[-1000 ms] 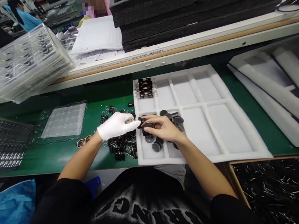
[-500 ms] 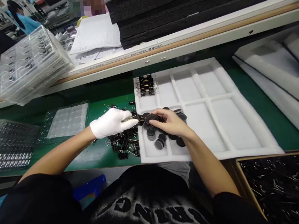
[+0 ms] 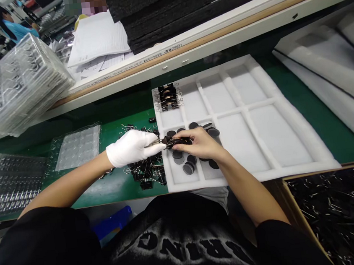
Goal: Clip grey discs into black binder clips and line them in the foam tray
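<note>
My left hand [image 3: 136,147], in a white glove, pinches a black binder clip [image 3: 166,142] by its wire handles. The fingers of my bare right hand [image 3: 198,143] are closed on a dark round disc [image 3: 182,140] that meets the clip. Both hands are above the lower left part of a white foam tray [image 3: 262,136]. Dark round discs [image 3: 188,168] lie in the tray around my right hand. A pile of black binder clips [image 3: 146,169] is below my left hand. Clipped pieces [image 3: 168,97] stand in a row in the tray's upper left compartment.
Clear plastic trays [image 3: 22,81] are stacked at the upper left, more [image 3: 11,179] at the left. Black foam sheets [image 3: 183,9] lie behind the rail [image 3: 144,66]. White foam [image 3: 332,78] is at the right. A box of clips [image 3: 346,211] stands lower right. A person [image 3: 14,27] is behind.
My hands have come closer together, and the disc in my right hand has turned from face-up to nearly edge-on against the clip. The camera view has shifted slightly.
</note>
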The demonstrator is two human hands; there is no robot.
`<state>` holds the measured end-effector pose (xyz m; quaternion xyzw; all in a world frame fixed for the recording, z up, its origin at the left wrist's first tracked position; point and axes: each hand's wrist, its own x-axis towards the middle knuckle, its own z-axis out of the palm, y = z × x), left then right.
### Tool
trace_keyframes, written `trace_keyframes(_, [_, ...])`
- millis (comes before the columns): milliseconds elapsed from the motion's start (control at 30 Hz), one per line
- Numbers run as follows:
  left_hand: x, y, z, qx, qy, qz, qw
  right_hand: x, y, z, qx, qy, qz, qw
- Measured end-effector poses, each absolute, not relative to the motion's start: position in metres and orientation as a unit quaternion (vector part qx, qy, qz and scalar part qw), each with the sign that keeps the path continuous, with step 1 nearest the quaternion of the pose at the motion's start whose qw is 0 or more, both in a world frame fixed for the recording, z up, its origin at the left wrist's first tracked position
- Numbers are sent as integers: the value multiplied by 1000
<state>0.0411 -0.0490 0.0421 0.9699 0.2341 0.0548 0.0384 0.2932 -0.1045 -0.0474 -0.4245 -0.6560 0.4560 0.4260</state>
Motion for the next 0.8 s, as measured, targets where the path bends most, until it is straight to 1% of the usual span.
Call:
trace_keyframes(167, [41,-45,37,961,262,17,85,295,-104,-48,-424,-688,428,404])
trace_keyframes(267, [40,-44,37,945,298,-20,136,295,-103,-51,-414,-730,366,403])
trace_keyframes(367, [41,-48,33,884,377,-2,278,293,-100,-58,-390,-789,220,420])
trace_keyframes(467, [48,-59,23,777,441,6,450,290,-98,-63,-370,-832,59,410])
trace_keyframes(500, [52,-62,21,740,452,5,498,289,-97,-64,-365,-839,26,403])
trace_keyframes(567, [56,-67,18,683,465,28,563,289,-98,-64,-363,-844,0,395])
trace_keyframes(633, [58,-67,20,671,466,76,571,290,-100,-62,-393,-826,12,403])
trace_keyframes(700, [54,-65,25,695,470,106,534,291,-102,-57,-435,-788,77,428])
trace_keyframes(733, [52,-63,28,708,473,109,514,291,-103,-55,-450,-762,137,444])
trace_keyframes(800, [47,-61,33,734,473,106,477,292,-104,-50,-456,-692,303,470])
